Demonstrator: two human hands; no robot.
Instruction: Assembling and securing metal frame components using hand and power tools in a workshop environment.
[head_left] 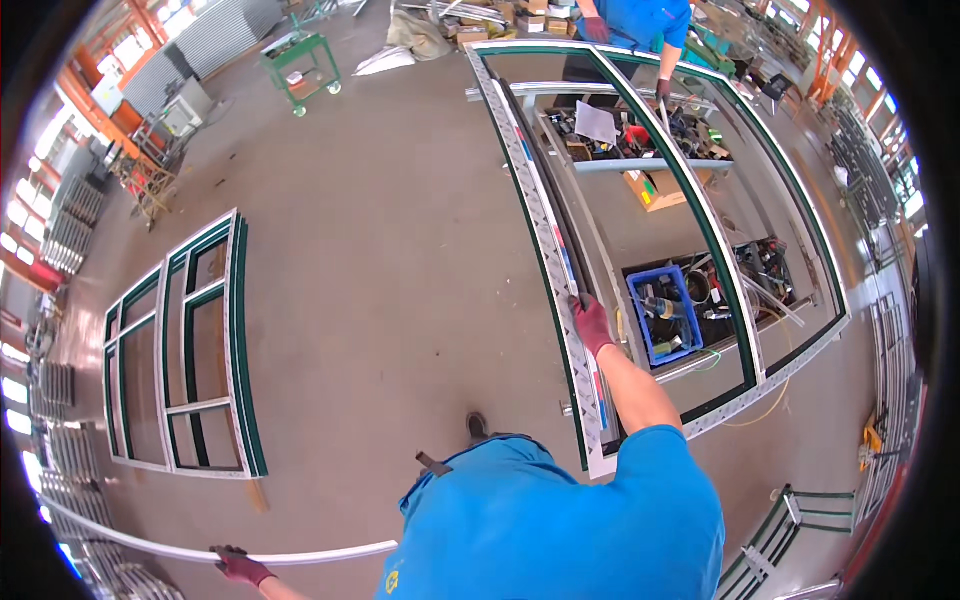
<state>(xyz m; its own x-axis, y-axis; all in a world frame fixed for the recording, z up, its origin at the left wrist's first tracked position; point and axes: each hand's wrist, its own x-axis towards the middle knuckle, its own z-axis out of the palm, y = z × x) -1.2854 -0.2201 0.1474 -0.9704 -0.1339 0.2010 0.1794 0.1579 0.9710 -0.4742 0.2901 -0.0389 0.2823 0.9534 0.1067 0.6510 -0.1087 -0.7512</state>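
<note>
My left hand (240, 565), in a dark red glove, is closed around a long thin white strip (330, 554). The strip stretches low across the left side and ends beside my waist. My right arm reaches forward to a large green and white window frame (538, 215) lying raised above the floor. On its near-left rail, the gloved right hand (592, 322) has its fingers curled over the inner edge. Patterned protective film covers that rail, and a dark strip lies along its inside. The fingertips of my right hand are partly hidden.
Across the frame stands a co-worker in blue (640, 22), gloved hands at its far side. Beneath it are a blue bin (642, 322) of parts and a cardboard box (655, 192). Another frame (240, 350) stands at left; a green cart (300, 65) is farther back.
</note>
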